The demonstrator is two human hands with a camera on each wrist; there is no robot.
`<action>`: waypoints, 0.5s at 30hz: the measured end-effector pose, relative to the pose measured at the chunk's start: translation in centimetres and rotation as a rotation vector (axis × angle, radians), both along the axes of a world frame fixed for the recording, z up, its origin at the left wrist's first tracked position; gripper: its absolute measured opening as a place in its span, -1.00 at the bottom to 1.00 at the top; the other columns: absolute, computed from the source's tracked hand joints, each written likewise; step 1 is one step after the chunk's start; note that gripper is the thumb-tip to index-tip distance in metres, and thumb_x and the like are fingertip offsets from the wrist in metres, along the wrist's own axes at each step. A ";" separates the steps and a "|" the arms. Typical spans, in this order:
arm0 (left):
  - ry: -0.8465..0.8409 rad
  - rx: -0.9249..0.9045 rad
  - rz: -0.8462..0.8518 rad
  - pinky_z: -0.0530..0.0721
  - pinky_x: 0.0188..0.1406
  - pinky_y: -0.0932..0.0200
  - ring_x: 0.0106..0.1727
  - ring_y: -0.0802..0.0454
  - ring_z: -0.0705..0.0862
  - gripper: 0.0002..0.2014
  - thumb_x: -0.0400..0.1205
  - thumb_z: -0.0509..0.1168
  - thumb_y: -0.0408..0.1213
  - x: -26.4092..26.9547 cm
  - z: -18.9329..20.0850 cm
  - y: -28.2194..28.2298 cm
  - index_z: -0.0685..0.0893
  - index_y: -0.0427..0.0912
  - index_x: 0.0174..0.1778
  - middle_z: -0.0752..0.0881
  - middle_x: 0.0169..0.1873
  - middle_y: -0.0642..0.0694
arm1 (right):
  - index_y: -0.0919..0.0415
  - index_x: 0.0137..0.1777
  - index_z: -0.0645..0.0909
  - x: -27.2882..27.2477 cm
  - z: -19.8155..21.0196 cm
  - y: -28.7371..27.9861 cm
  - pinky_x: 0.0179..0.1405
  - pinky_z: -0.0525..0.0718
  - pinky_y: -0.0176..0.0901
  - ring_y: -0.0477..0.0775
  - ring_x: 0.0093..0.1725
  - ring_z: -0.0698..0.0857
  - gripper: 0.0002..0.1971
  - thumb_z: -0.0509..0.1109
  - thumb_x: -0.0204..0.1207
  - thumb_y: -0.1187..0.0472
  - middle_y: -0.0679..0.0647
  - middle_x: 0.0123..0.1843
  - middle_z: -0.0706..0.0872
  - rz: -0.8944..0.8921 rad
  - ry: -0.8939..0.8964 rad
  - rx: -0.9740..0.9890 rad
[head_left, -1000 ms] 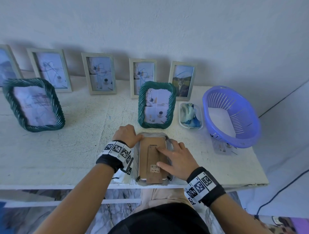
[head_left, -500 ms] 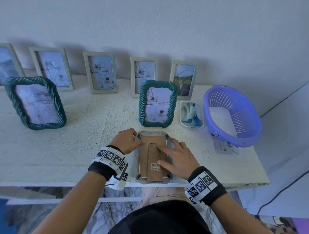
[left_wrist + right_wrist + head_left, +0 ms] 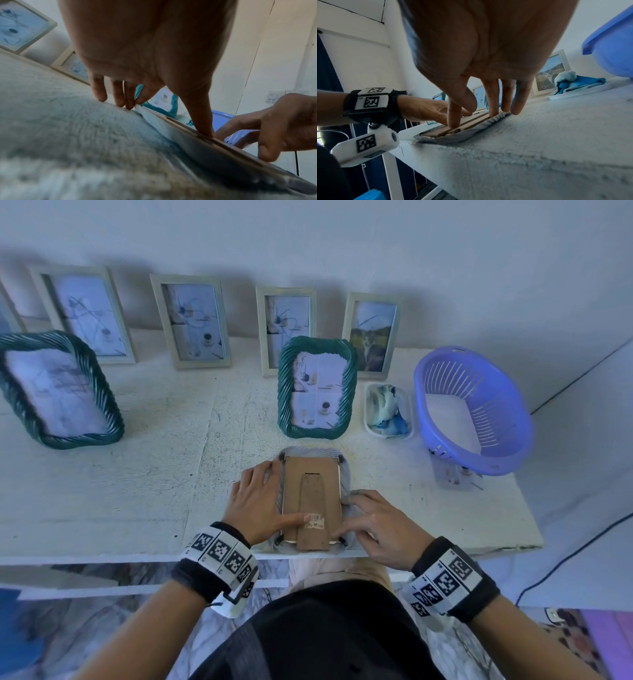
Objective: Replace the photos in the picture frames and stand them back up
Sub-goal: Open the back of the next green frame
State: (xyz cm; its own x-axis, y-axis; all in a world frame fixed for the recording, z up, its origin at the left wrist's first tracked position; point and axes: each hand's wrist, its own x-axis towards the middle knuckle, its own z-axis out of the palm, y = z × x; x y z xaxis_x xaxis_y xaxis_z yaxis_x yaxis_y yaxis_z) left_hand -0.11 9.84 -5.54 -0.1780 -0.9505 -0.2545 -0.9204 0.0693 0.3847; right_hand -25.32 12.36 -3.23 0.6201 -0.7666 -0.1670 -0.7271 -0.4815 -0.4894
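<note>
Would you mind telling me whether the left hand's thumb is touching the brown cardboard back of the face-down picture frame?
Touching. In the left wrist view, the left hand presses its thumb tip onto the brown cardboard back with no gap visible.

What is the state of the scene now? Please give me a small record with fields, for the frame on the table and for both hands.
frame in work: grey frame lying face down at the front edge of the table, brown backing board up
left hand: left hand rests on the frame's left side, thumb pressing the board near the barcode sticker
right hand: right hand presses with straight fingers at the frame's right side
standing frames: green frame directly behind; others along the wall
other things: purple basket, cloth in a small tray
</note>
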 end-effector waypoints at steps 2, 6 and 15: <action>-0.009 -0.008 0.001 0.28 0.52 -0.11 0.55 -0.08 0.20 0.28 0.17 0.11 0.65 0.0 0.1 0.1 -0.05 -0.07 0.71 0.20 0.57 -0.06 | -0.11 0.09 0.78 0.0 -0.1 0.0 0.43 0.45 0.05 0.26 0.42 0.43 -0.51 0.19 0.34 0.37 0.20 0.38 0.58 0.012 0.018 0.005; -0.012 -0.006 0.000 0.27 0.53 -0.09 0.56 -0.07 0.19 0.34 0.09 -0.04 0.74 0.0 0.1 0.1 -0.02 -0.07 0.70 0.19 0.58 -0.05 | -0.05 0.02 0.76 -0.1 -0.6 -0.1 0.39 0.50 0.11 0.25 0.42 0.42 -0.55 0.06 0.38 0.25 0.18 0.37 0.55 0.009 0.051 -0.026; -0.005 -0.001 0.025 0.22 0.56 -0.09 0.60 -0.08 0.13 0.22 0.29 0.30 0.52 -0.3 0.5 0.1 -0.05 -0.08 0.71 0.15 0.61 -0.06 | 0.13 -0.19 0.66 0.0 -1.2 -0.1 0.22 0.59 0.07 0.16 0.35 0.45 -0.72 0.09 0.42 0.18 0.11 0.28 0.61 -0.017 0.013 -0.093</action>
State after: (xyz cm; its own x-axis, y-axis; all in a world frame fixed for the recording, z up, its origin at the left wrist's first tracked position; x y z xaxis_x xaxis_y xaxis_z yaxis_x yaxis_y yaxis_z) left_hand -0.41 9.95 -5.03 -0.1534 -0.9548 -0.2548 -0.9237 0.0469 0.3803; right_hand -25.35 12.26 -4.42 0.6051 -0.7894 -0.1029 -0.7416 -0.5119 -0.4336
